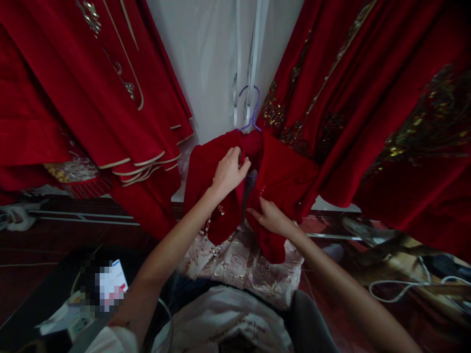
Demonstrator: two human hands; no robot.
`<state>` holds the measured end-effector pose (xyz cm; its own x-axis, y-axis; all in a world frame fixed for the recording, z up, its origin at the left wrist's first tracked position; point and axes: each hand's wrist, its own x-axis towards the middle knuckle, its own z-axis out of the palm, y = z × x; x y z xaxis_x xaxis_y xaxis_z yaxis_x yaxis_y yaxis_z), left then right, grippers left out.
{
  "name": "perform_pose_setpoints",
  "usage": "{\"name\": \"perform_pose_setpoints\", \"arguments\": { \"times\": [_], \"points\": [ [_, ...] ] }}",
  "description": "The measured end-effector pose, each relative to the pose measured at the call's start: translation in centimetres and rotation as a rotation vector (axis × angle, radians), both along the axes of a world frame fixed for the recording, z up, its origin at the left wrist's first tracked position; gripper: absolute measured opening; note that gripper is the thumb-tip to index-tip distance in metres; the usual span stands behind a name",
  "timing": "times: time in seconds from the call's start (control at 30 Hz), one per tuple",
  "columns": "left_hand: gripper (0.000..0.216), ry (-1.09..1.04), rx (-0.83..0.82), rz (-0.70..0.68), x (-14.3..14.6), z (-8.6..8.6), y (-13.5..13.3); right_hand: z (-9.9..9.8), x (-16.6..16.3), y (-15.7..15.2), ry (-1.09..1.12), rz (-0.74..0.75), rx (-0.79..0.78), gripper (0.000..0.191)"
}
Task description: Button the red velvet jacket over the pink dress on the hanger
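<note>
A short red velvet-like jacket hangs on a purple hanger hooked on a white cabinet's handle, its front parted. My left hand is closed on the collar edge of its left panel; the thumb points right, and some fingertips are hidden in the cloth. Lower on the right panel, my right hand is closed around the front edge beside a small shiny red spot. Strings of pearl-like beads trail from the left panel. Pale pink fabric with a metallic sheen lies beneath the jacket, over my lap.
Red embroidered garments hang on the left and right, close to my arms. The white cabinet stands behind. A dark surface at lower left holds a lit screen, partly blurred. White cords lie at lower right.
</note>
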<state>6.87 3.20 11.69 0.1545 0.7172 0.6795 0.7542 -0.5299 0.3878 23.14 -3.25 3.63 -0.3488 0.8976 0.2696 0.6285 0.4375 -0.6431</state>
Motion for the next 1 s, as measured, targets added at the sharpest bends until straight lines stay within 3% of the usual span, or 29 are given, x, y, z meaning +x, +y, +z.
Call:
{"name": "perform_pose_setpoints", "arguments": {
  "times": [0.1, 0.17, 0.27, 0.33, 0.43, 0.57, 0.8, 1.0],
  "points": [
    [0.012, -0.064, -0.003, -0.064, 1.7, -0.8, -0.5, -0.7, -2.9, 0.2, 0.076, 0.035, 0.055, 0.009],
    [0.019, -0.105, -0.027, -0.097, 1.8, -1.9, -0.5, -0.7, -3.5, 0.2, 0.13, -0.055, 0.13, 0.011],
    [0.026, -0.164, -0.043, -0.129, 0.8, -3.6, -0.2, 0.0, -2.6, 0.1, 0.316, -0.299, 0.265, 0.041],
    [0.027, -0.206, -0.038, -0.143, 0.2, -4.3, -0.3, 0.9, -1.5, 0.3, 0.475, -0.369, 0.316, 0.059],
    [0.024, -0.296, -0.013, -0.144, -0.1, -4.7, -0.9, 2.2, -0.1, 1.0, 0.582, -0.257, 0.27, 0.058],
    [0.026, -0.418, 0.027, -0.094, 0.4, -4.9, -1.8, 3.3, 0.0, 2.1, 0.615, -0.078, 0.152, 0.037],
    [0.015, -0.277, -0.034, -0.101, 0.3, -5.1, -1.6, 4.5, -1.6, 2.9, 0.654, 0.011, 0.127, 0.036],
    [0.013, -0.27, -0.024, -0.166, -0.5, -4.7, -1.7, 3.5, -1.5, 3.8, 0.71, -0.014, 0.189, 0.027]
  ]
}}
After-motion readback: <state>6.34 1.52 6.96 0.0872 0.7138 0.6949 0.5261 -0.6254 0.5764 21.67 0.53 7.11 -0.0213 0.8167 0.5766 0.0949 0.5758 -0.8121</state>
